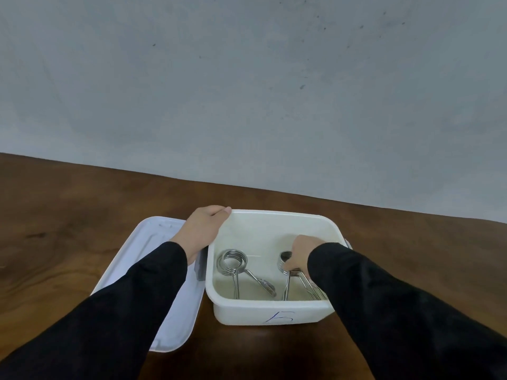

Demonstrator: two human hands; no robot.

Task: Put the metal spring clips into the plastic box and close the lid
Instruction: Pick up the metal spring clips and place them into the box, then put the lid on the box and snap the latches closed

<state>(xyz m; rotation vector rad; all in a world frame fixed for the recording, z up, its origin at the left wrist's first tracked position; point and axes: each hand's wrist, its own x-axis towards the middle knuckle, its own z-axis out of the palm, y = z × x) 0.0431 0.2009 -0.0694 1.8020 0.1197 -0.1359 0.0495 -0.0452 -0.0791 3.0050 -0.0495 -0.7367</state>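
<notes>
Left hand curled gripping box rim; right hand pinching spring clip inside box.

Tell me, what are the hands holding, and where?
Right hand holds a spring clip by its coil, inside the box. Left hand holds the box at its far-left rim.

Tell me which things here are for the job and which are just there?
For the job:
plastic box
left spring clip
right spring clip, held by the right hand
lid
left hand, steadying the box

Just there:
wooden table
grey wall
</notes>
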